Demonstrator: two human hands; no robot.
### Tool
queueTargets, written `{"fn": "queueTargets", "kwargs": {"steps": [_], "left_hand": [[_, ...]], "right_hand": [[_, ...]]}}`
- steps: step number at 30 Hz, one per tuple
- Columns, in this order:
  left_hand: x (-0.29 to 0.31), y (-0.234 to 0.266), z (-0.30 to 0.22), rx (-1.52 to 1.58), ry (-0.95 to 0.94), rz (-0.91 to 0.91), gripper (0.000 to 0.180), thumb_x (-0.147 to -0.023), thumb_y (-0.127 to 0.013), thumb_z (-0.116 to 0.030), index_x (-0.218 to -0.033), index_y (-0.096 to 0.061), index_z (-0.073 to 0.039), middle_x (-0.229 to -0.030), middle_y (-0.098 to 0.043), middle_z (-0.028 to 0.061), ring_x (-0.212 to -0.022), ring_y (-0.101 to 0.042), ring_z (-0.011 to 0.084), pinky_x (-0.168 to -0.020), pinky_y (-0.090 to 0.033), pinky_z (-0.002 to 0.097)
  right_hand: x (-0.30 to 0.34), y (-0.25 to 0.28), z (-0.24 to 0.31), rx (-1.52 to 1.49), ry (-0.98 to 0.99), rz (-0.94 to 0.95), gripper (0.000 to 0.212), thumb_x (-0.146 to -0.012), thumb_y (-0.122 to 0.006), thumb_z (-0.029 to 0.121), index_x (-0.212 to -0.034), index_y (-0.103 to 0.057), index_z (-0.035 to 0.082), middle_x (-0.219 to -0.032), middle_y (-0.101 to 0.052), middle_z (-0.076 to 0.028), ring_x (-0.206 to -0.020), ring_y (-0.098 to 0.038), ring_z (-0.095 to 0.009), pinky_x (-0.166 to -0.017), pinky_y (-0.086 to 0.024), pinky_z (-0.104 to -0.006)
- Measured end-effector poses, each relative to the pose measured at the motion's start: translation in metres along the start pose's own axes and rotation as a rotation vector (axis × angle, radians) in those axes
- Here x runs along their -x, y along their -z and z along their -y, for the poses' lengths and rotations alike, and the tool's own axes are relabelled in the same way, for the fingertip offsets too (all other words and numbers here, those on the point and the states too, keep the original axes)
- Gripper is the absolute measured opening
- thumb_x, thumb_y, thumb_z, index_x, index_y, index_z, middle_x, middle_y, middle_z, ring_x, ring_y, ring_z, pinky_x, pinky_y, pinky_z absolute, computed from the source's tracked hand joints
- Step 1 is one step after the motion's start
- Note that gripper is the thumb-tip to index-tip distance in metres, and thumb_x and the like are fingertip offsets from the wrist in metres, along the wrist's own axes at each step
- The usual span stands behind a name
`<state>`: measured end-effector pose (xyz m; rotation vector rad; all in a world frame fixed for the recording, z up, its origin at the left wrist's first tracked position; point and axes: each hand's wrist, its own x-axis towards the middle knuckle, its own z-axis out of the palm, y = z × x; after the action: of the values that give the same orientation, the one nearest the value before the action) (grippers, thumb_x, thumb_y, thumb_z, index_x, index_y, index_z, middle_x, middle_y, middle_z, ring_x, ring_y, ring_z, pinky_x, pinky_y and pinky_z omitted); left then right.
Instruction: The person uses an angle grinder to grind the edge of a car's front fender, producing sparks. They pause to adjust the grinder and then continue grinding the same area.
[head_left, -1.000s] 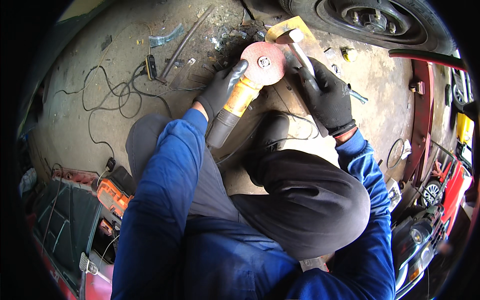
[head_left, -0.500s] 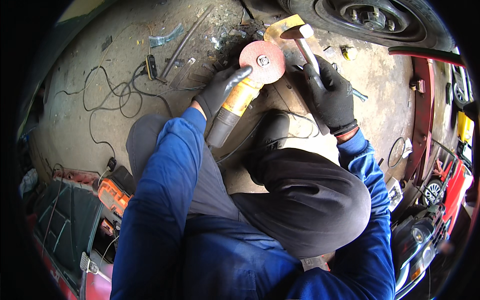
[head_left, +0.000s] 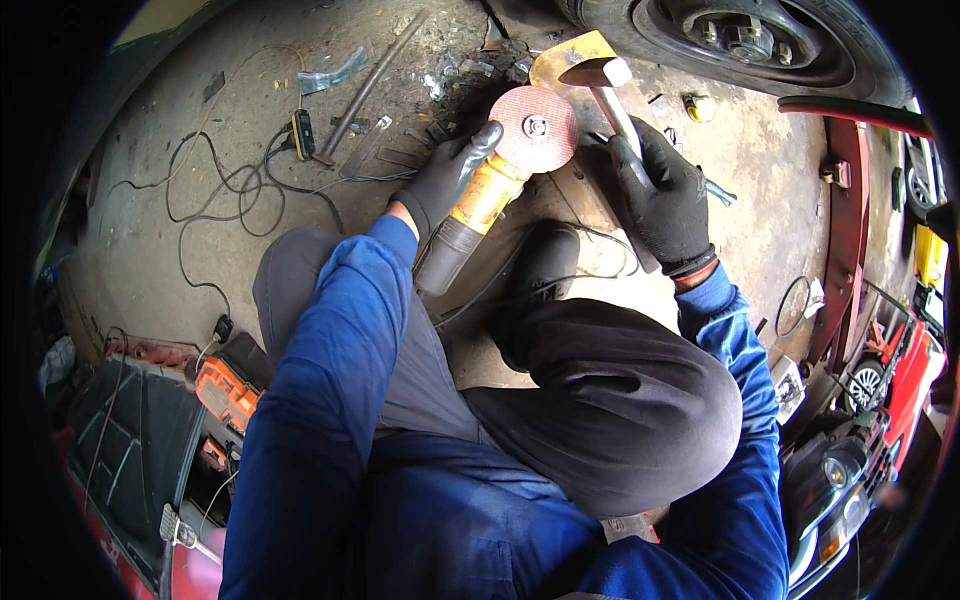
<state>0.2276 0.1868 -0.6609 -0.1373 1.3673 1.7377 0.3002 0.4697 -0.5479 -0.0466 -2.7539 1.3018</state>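
Observation:
My left hand [head_left: 447, 178], in a black glove, is closed around the head end of a yellow and grey angle grinder [head_left: 484, 203]. Its thumb reaches up to the edge of a reddish, round disc [head_left: 552, 146], which faces up. In my right hand [head_left: 668, 200], also gloved in black, is the handle of a hammer [head_left: 612, 92]. The hammer's metal head points away from me, just right of the disc and apart from it. A curved yellow piece [head_left: 556, 64] shows behind the hammer head, partly hidden by it.
A wheel [head_left: 750, 42] stands at the far right. A metal bar [head_left: 375, 82], broken bits and a tangled black cable [head_left: 235, 188] lie on the floor to the left. An orange and black tool [head_left: 228, 388] rests by my left knee. A red post base [head_left: 846, 230] stands right.
The angle grinder and my left hand have shifted slightly to the right. The hammer head has dropped a little nearer to me and slightly right. Both grips stay the same.

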Motion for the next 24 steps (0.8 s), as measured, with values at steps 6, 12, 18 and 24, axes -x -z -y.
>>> {"fn": "queueTargets", "kwargs": {"steps": [6, 12, 18, 24], "left_hand": [[-0.0016, 0.0001, 0.0008, 0.013, -0.012, 0.006, 0.075, -0.117, -0.059, -0.065, -0.149, -0.069, 0.002, -0.130, -0.081, 0.0114, -0.108, -0.081, 0.0167, -0.099, -0.065, 0.0345], [-0.0031, 0.0010, 0.0027, 0.029, 0.002, -0.015, 0.073, -0.116, -0.061, -0.063, -0.149, -0.069, 0.002, -0.129, -0.082, 0.0121, -0.106, -0.082, 0.0174, -0.097, -0.066, 0.0348], [-0.0002, -0.0011, -0.0012, 0.031, 0.028, -0.008, 0.072, -0.115, -0.062, -0.064, -0.144, -0.071, 0.002, -0.125, -0.082, 0.0125, -0.104, -0.082, 0.0175, -0.095, -0.066, 0.0348], [0.0003, -0.0063, -0.0013, 0.073, -0.037, -0.068, 0.073, -0.109, -0.072, -0.066, -0.134, -0.077, 0.002, -0.114, -0.085, 0.0124, -0.091, -0.083, 0.0188, -0.081, -0.068, 0.0347]], "right_hand": [[-0.0002, -0.0060, -0.0060, 0.018, -0.028, 0.031, 0.038, -0.111, -0.079, 0.030, -0.139, -0.078, 0.005, -0.113, -0.084, -0.022, -0.097, -0.085, -0.034, -0.086, -0.064, -0.0406], [-0.0006, -0.0051, -0.0051, 0.107, -0.007, 0.028, 0.039, -0.110, -0.079, 0.032, -0.139, -0.078, 0.007, -0.114, -0.084, -0.021, -0.098, -0.085, -0.035, -0.085, -0.065, -0.0411], [-0.0024, -0.0061, -0.0030, 0.134, 0.019, 0.041, 0.039, -0.110, -0.080, 0.032, -0.140, -0.078, 0.007, -0.114, -0.084, -0.021, -0.095, -0.085, -0.036, -0.084, -0.065, -0.0419], [-0.0021, -0.0057, -0.0015, 0.116, 0.039, 0.010, 0.038, -0.109, -0.081, 0.031, -0.139, -0.078, 0.007, -0.112, -0.084, -0.021, -0.094, -0.084, -0.036, -0.082, -0.065, -0.0421]]}}
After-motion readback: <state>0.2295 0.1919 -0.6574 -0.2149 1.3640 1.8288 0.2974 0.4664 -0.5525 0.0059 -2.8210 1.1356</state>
